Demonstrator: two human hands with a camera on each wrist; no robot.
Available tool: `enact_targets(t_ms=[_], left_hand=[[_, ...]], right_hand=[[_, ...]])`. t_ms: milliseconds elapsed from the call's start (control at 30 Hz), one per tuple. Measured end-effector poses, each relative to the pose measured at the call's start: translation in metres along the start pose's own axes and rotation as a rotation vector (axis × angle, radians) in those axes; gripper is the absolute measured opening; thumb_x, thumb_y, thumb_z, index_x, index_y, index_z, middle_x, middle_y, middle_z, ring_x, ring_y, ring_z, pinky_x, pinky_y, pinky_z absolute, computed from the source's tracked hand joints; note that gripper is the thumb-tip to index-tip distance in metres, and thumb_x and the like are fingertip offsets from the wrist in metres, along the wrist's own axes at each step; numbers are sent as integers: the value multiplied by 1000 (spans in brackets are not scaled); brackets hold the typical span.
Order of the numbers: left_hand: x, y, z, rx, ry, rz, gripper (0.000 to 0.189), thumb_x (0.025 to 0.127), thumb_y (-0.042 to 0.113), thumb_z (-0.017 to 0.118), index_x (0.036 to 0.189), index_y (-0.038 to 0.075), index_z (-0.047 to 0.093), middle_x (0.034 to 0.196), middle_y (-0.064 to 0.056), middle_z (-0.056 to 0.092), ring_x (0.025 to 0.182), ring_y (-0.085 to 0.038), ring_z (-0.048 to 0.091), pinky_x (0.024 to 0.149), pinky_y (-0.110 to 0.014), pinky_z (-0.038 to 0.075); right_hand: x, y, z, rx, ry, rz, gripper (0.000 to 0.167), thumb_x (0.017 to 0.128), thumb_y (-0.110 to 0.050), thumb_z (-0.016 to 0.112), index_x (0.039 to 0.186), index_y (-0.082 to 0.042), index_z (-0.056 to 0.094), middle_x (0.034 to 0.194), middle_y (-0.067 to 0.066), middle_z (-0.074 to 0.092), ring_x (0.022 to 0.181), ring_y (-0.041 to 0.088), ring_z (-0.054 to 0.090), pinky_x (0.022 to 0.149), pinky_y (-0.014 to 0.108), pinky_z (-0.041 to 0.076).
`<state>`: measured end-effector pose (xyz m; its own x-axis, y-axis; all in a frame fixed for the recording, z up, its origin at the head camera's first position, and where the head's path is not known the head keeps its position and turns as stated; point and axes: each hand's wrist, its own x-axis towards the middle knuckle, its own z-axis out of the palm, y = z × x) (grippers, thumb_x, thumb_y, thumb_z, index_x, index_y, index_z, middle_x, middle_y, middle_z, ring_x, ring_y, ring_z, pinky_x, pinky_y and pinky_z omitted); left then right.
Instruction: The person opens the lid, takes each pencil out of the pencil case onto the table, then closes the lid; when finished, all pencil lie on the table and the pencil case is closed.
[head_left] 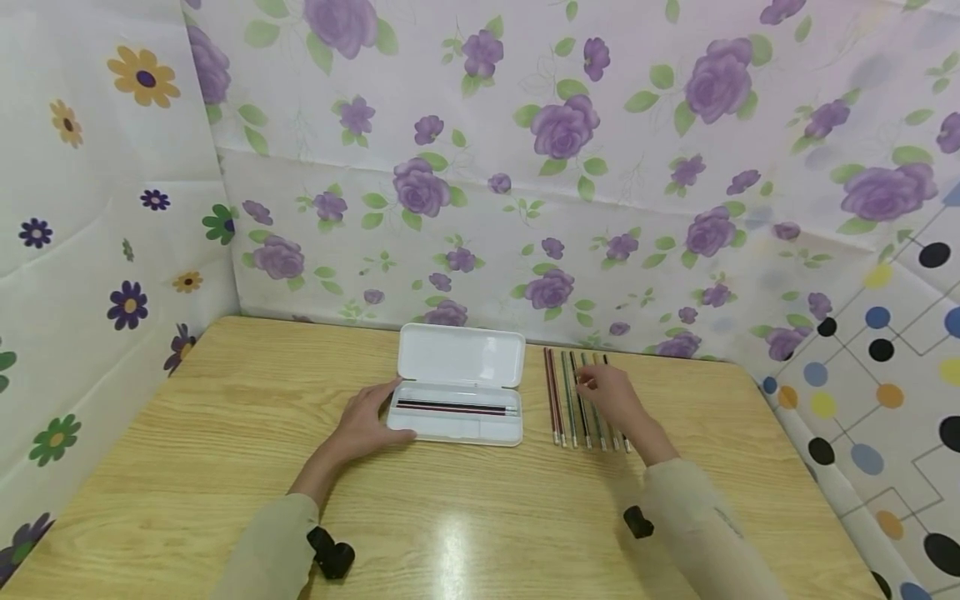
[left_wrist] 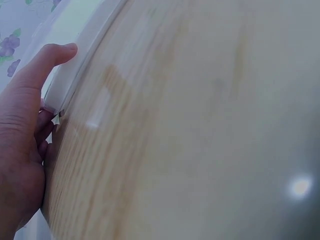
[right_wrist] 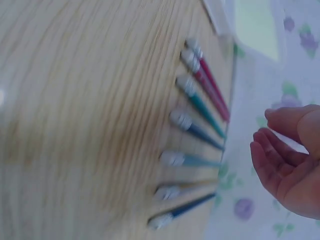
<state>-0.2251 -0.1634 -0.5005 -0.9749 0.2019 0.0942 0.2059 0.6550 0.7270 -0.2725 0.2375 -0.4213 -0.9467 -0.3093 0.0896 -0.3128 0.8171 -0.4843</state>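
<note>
A white pencil case [head_left: 459,407] lies open in the middle of the wooden table [head_left: 187,467], its lid [head_left: 460,356] folded back toward the flowered backdrop [head_left: 570,167]. Inside the tray a couple of dark pencils [head_left: 456,407] lie lengthwise, side by side. The left hand [head_left: 367,423] rests against the case's left end, fingers fairly straight and pressed to the plastic; the left wrist view shows the thumb [left_wrist: 47,60] laid along the white edge [left_wrist: 75,75] while the other fingers tuck in beside the corner.

Just to the right of the case, apart from it, a row of coloured pencils [head_left: 581,400] lies on the table, running away from the person, with the metal-capped ends nearest; the right wrist view shows seven [right_wrist: 200,107]. The right hand [head_left: 611,396] hovers over the far half of this row, fingers loosely curled. In the right wrist view the palm [right_wrist: 290,170] looks empty, nothing pinched, though whether a fingertip touches a pencil I cannot tell.

Both sleeves are pale beige, and a small black camera [head_left: 330,552] sits at each wrist.
</note>
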Motion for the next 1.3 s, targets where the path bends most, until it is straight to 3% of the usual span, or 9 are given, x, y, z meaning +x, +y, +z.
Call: enact_targets(t_ms=[300, 500, 833, 1300], left_hand=[[0, -2, 0, -7, 3, -9, 97, 72, 45, 81, 149, 8, 37, 145, -21, 41, 133, -44, 31, 104, -63, 25], [0, 0, 0, -6, -4, -14, 97, 73, 46, 81, 150, 9, 36, 145, -22, 40, 133, -44, 30, 104, -63, 25], [0, 2, -3, -12, 2, -15, 97, 72, 44, 82, 150, 8, 36, 144, -22, 41, 132, -45, 31, 104, -63, 26], [0, 0, 0, -8, -3, -17, 96, 72, 44, 82, 150, 9, 37, 145, -21, 41, 133, -44, 31, 104, -62, 25]], right_hand=[[19, -39, 29, 65, -125, -120, 24, 91, -7, 66, 113, 3, 69, 99, 7, 69, 91, 22, 64, 78, 37, 53], [28, -57, 48, 95, -168, -186, 19, 90, -6, 68, 107, 1, 71, 99, 8, 70, 88, 20, 64, 78, 36, 53], [41, -74, 74, 192, -160, -134, 14, 88, -4, 70, 100, -1, 74, 95, 7, 72, 89, 19, 66, 78, 29, 53], [44, -86, 98, 206, -155, -150, 12, 84, 2, 72, 95, -1, 75, 90, 7, 73, 87, 20, 68, 80, 29, 53]])
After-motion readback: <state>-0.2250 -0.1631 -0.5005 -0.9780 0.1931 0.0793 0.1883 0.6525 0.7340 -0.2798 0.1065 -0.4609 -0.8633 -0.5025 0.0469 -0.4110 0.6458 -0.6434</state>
